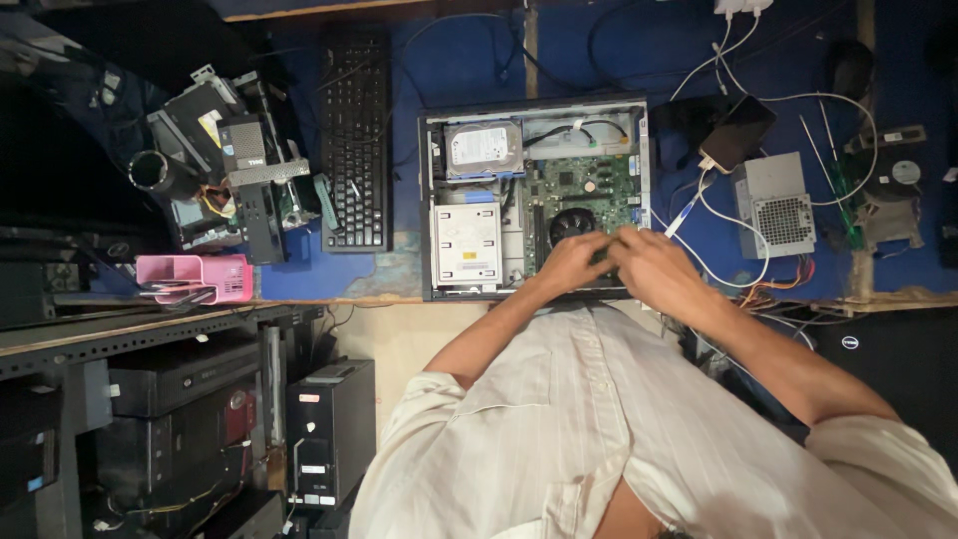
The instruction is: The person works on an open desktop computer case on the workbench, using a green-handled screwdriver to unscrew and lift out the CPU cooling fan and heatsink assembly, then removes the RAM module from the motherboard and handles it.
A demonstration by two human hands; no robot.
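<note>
An open desktop computer case (427, 200) lies flat on a blue-topped bench. Inside it are a silver hard drive (483, 150), a grey optical drive (466, 245), a green motherboard (591, 185) and a black round fan (567, 225). My left hand (571, 262) and my right hand (651, 265) meet over the near edge of the motherboard, just right of the fan, fingertips close together. Their bent fingers hide whatever lies beneath them, so I cannot tell whether either hand grips anything.
A black keyboard (354, 140) lies left of the case, beyond it a heap of computer parts (239, 170) and a pink box (200, 277). To the right are a grey power supply (776, 210), a phone (738, 132) and white cables. Black tower cases (329, 429) stand below.
</note>
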